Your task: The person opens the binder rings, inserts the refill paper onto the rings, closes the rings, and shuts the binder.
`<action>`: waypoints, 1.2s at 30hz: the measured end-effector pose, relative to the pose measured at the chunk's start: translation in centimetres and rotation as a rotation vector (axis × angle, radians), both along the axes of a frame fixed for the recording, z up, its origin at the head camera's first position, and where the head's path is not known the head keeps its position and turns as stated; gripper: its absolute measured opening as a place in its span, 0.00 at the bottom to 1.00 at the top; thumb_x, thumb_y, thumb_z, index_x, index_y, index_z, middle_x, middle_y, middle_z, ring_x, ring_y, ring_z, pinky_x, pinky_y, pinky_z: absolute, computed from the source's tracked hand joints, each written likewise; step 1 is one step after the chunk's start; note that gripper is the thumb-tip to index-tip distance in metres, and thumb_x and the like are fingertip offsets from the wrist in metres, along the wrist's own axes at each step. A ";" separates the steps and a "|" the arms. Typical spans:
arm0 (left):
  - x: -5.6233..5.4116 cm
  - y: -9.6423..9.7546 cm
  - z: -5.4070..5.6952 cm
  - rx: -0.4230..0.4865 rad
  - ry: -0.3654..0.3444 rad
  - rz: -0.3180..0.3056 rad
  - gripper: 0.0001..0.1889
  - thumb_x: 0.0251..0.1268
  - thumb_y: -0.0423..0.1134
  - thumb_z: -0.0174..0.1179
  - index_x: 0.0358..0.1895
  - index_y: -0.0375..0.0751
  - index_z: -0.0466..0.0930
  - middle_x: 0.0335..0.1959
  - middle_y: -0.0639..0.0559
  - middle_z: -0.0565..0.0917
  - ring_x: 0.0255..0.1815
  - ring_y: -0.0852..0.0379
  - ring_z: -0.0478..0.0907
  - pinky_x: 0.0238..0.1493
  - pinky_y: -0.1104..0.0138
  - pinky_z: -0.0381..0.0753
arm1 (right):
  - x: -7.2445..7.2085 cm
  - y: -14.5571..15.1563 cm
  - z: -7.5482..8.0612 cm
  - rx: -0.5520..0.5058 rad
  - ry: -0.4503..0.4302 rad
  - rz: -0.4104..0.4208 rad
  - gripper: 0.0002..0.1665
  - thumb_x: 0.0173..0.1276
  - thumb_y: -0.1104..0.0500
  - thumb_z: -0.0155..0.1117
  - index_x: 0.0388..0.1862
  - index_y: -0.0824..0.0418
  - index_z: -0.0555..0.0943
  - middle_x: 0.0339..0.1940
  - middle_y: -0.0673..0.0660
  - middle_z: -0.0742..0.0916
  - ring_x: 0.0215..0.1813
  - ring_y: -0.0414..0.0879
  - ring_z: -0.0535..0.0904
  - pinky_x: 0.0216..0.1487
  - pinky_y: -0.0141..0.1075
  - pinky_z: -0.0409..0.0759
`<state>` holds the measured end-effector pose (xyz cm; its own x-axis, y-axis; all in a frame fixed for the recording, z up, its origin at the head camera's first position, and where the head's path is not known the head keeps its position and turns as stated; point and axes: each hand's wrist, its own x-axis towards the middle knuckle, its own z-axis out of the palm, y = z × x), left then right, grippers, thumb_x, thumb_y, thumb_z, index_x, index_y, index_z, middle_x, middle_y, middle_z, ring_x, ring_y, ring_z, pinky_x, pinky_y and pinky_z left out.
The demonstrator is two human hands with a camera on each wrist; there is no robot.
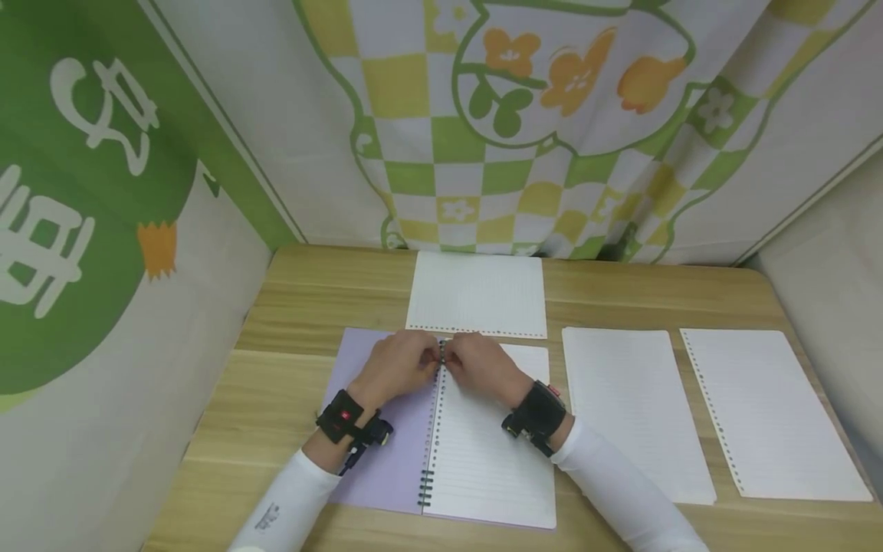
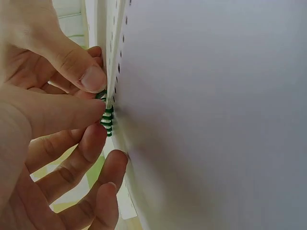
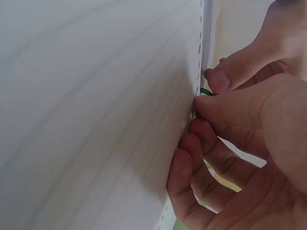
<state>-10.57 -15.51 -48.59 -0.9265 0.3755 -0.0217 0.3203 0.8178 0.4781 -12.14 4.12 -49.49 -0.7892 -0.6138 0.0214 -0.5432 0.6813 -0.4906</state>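
An open loose-leaf notebook with a lilac cover (image 1: 393, 471) lies in front of me, lined punched pages (image 1: 493, 452) on its right side. At the top of its spine my left hand (image 1: 396, 369) and right hand (image 1: 483, 369) meet from either side. Thumbs and fingers of both pinch at the green binding rings (image 2: 107, 122); in the right wrist view one green ring (image 3: 206, 91) shows between the fingertips. Another short set of green rings (image 1: 425, 488) sits at the bottom of the spine. Fingers hide part of the upper rings.
Behind the notebook lies a lined sheet (image 1: 477, 293), holes toward me. To the right are a stack of paper (image 1: 638, 414) and a punched lined sheet (image 1: 779, 414). A patterned curtain (image 1: 497, 153) hangs at the wooden table's (image 1: 331, 299) back edge.
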 end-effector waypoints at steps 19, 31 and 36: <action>-0.6 0.3 0.5 -0.039 0.012 -0.025 0.05 0.60 0.41 0.79 0.31 0.54 0.91 0.27 0.63 0.84 0.29 0.63 0.76 0.30 0.66 0.77 | 0.1 -0.3 0.0 -0.002 0.000 -0.061 0.08 0.72 0.63 0.71 0.31 0.55 0.88 0.28 0.47 0.85 0.30 0.39 0.77 0.31 0.32 0.77; -0.6 0.0 -0.1 -0.086 0.068 -0.053 0.04 0.63 0.42 0.77 0.31 0.57 0.92 0.29 0.63 0.86 0.30 0.63 0.77 0.29 0.64 0.77 | 0.3 -0.3 -0.3 -0.004 -0.010 -0.085 0.08 0.69 0.63 0.68 0.29 0.53 0.85 0.25 0.45 0.81 0.28 0.40 0.75 0.25 0.32 0.72; -0.6 -0.3 -0.2 -0.117 0.092 -0.061 0.05 0.62 0.41 0.75 0.29 0.57 0.93 0.26 0.63 0.84 0.27 0.63 0.75 0.27 0.65 0.76 | 0.4 -0.2 -0.2 -0.003 -0.015 -0.091 0.06 0.68 0.60 0.70 0.30 0.53 0.85 0.25 0.46 0.81 0.28 0.40 0.75 0.26 0.32 0.72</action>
<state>-11.16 -15.81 -48.83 -0.9022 0.4311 0.0156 0.4092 0.8439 0.3469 -11.75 3.89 -49.66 -0.8422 -0.5391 0.0107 -0.4713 0.7264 -0.5002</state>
